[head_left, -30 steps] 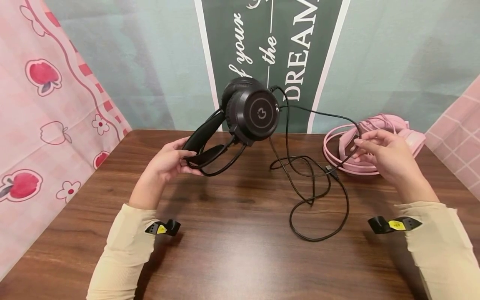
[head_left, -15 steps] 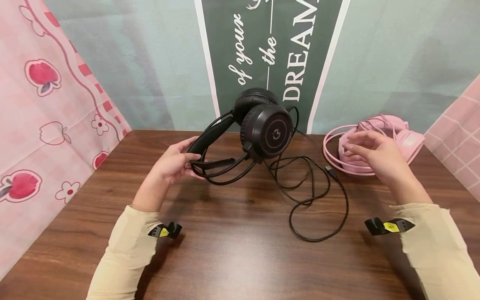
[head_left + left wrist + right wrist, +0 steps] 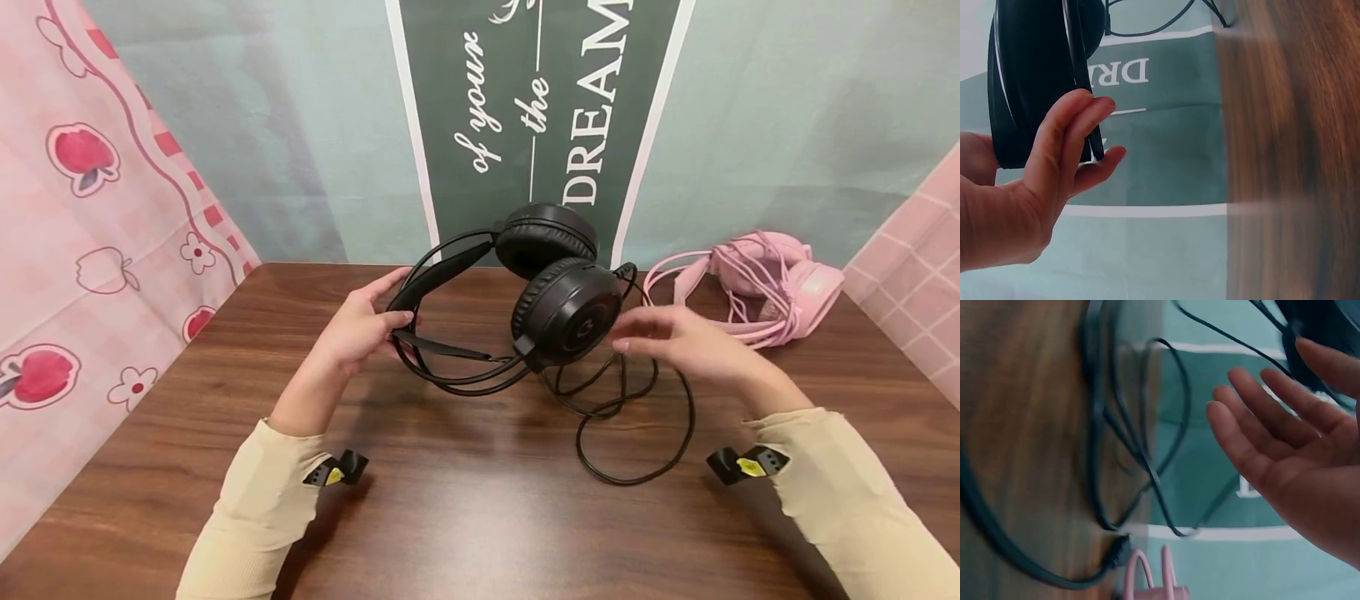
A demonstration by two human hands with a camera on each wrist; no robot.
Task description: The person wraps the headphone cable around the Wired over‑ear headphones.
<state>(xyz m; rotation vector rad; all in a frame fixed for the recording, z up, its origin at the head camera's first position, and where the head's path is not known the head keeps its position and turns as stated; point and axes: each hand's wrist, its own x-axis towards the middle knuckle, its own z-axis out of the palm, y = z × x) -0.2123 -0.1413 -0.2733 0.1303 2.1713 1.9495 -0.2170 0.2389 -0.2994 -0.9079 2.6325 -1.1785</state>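
Note:
Black over-ear headphones (image 3: 573,312) are held tilted above the wooden table, ear cups toward the right. My left hand (image 3: 363,329) grips them by the headband (image 3: 1035,81), thumb on one side and fingers on the other. Beside the nearer ear cup is my right hand (image 3: 686,342), its fingers loosely spread and holding nothing; in the right wrist view the palm (image 3: 1310,462) is bare. Whether its fingertips touch the ear cup or the cable by it, I cannot tell. The black cable (image 3: 633,482) hangs from the cup and lies in loops on the table.
Pink headphones (image 3: 813,296) with their cord wound round them lie at the back right of the wooden table (image 3: 480,500). A green cloth with white lettering (image 3: 592,125) hangs behind. Pink patterned cloth (image 3: 82,275) borders the left side, and pink tile-patterned cloth (image 3: 922,275) the right.
My right hand has let go of the cable and moved left from near the pink headphones to the ear cup. The black headphones have come lower and to the right in my left hand.

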